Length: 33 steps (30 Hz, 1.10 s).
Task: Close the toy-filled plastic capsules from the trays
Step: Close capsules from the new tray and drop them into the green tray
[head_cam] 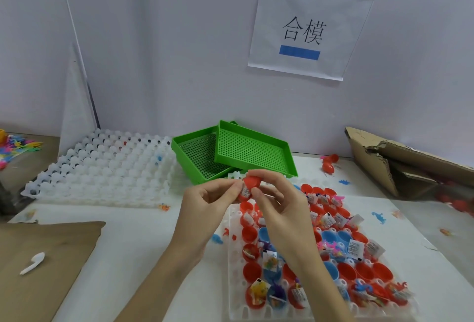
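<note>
A red capsule (248,188) with a white printed slip is showing between the fingers (259,197). Below the fingers, a white tray (234,265) is holding red and blue cups (250,234) with multicoloured toys. Beyond the fingers, two green trays (250,148) are showing a perforated grid pattern. Left of them, translucent white trays (107,165) are lying on the white bench (143,232). Above, a white sign (306,29) is bearing black characters and blue tape.

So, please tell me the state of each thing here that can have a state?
Red capsule: held up between both hands, a label showing.
Left hand: pinches the capsule.
Right hand: grips the capsule.
Front tray: holds open, toy-filled red and blue halves.
White trays: stacked.
Green trays: empty, one tilted on the other.
</note>
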### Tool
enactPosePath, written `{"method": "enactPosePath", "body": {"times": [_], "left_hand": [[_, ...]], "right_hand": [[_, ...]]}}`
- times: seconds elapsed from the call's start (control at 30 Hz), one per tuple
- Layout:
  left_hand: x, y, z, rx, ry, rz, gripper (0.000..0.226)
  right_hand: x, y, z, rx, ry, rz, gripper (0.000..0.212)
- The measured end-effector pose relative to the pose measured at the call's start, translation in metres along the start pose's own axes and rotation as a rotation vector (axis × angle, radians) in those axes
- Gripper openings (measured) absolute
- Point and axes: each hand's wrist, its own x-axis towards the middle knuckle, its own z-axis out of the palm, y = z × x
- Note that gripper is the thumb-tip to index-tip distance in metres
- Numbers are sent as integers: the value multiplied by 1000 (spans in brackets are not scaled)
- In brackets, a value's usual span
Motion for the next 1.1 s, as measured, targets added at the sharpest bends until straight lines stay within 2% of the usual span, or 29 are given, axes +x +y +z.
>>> {"method": "enactPosePath", "body": {"times": [0.13, 0.23, 0.43, 0.7, 0.87, 0.97, 1.1], "left_hand": [[-2, 4, 5, 71, -123, 56, 18], [-3, 3, 7, 90, -63, 84, 16], [1, 1, 3, -20, 40, 6, 18], [1, 4, -2, -12, -43, 66, 27], [0, 2, 2, -22, 44, 66, 26], [-1, 3, 4, -34, 29, 63, 26], [-5, 3, 11, -35, 2, 69, 20]], "right_hand": [[1, 1, -3, 76, 63, 48, 25], [0, 1, -3, 97, 41, 74, 23], [0, 1, -2, 68, -13, 62, 22], [0, 0, -2, 43, -25, 15, 30], [-3, 2, 8, -160, -73, -87, 50], [-7, 4, 13, -370, 10, -153, 50], [-10, 1, 15, -488, 116, -173, 49]]}}
